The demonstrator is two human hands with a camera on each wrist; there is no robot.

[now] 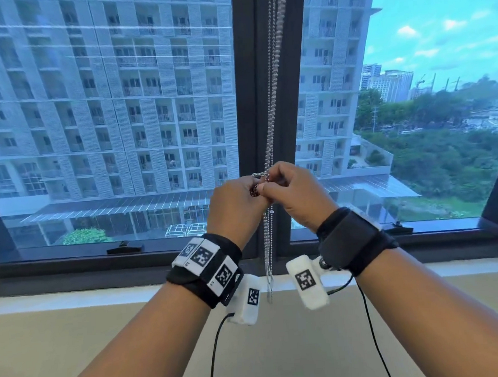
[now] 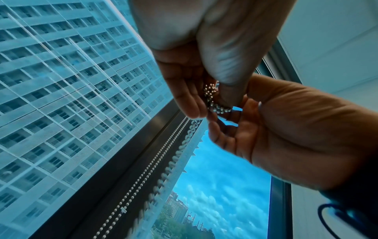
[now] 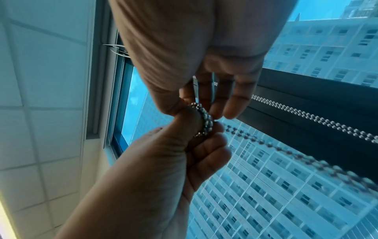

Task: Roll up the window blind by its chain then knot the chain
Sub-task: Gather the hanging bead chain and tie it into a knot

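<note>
Against the dark window frame (image 1: pixel 252 71), between two glass panes, the beaded metal chain (image 1: pixel 271 99) hangs in several strands, falling past the sill (image 1: pixel 102 296) below. Open air lies around both forearms on each side. Both hands meet at the chain in front of the frame. The left hand (image 1: pixel 235 206) curls its fingers and thumb around a bunched loop of beads, while the right hand (image 1: pixel 296 191) pinches the same loop, touching the left.
</note>
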